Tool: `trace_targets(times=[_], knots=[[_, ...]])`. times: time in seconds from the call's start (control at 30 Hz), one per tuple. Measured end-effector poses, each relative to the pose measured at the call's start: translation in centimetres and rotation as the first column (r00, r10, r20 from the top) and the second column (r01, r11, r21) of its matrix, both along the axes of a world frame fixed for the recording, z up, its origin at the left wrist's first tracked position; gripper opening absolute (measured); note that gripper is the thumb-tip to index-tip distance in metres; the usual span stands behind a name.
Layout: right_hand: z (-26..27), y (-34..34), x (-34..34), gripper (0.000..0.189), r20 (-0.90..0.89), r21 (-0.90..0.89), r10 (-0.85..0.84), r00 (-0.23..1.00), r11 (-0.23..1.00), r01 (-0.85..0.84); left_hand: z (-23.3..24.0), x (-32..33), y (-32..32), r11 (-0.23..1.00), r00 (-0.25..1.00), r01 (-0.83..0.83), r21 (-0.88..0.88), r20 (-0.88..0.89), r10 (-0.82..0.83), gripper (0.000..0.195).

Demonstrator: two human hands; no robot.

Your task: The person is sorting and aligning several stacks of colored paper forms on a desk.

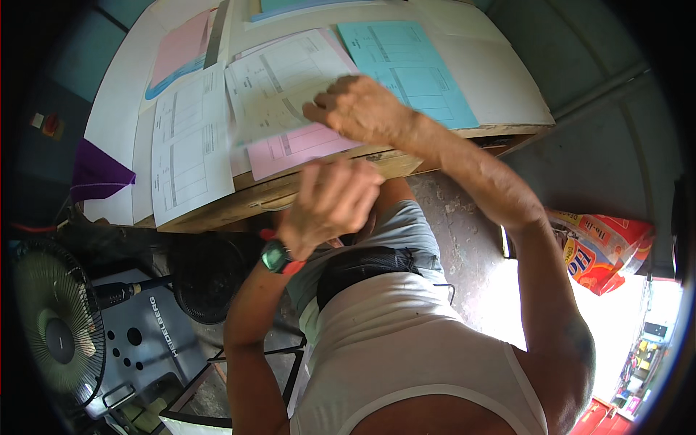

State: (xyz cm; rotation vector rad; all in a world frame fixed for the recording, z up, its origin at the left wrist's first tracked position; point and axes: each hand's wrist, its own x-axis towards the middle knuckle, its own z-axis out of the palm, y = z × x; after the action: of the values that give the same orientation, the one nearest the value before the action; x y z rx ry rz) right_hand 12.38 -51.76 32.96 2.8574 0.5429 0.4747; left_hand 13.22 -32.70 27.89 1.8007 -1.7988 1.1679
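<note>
My right hand [361, 109], fingers curled, is at the lower right part of a white printed form sheet [293, 65], whose near edge is lifted and blurred. Beneath it shows a pink printed form [299, 147] reaching the table's near edge. My left hand [334, 198], wearing a watch, hovers blurred just in front of that edge; whether it holds anything cannot be made out. Left of the middle papers lies another white form [190, 147], its corner past the edge. Blue-green forms [408, 70] lie at the right.
Pink and blue sheets [179, 54] lie at the table's back left, near a purple cloth [100, 171]. The wooden table edge [261, 201] runs before my legs. An electric fan [60, 326] stands at lower left; a red plastic bag [598, 247] is at right.
</note>
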Motion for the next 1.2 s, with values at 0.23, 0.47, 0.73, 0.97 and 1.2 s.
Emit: trace_targets(times=[0.23,0.47,0.73,0.97,1.2], knots=[[2.9,-9.9,-1.5,0.037,0.187,-0.108,0.004,0.982,0.994,0.016,-3.2,-1.7,-10.7,0.973,0.976,0.036,0.226,-0.216,0.014,0.057],[-3.2,-13.7,-10.7,0.040,0.058,0.201,-0.383,0.922,0.909,0.365,-5.7,-1.7,-11.9,0.965,0.997,0.022,0.261,-0.072,-0.003,0.031],[-3.9,-9.1,-17.1,0.040,-0.022,0.281,-0.335,0.942,0.902,0.327,-3.2,-1.0,-11.5,0.984,0.906,0.133,0.116,-0.417,-0.074,0.026],[-4.7,-10.5,-15.8,0.039,0.036,0.236,-0.434,0.900,0.879,0.415,-1.1,5.9,5.6,0.986,0.895,-0.139,0.090,-0.415,0.164,0.061],[-5.0,-11.0,-15.2,0.037,0.021,0.284,-0.473,0.881,0.847,0.448,-0.9,13.2,22.2,0.682,0.766,-0.599,0.420,0.052,0.641,0.043]])
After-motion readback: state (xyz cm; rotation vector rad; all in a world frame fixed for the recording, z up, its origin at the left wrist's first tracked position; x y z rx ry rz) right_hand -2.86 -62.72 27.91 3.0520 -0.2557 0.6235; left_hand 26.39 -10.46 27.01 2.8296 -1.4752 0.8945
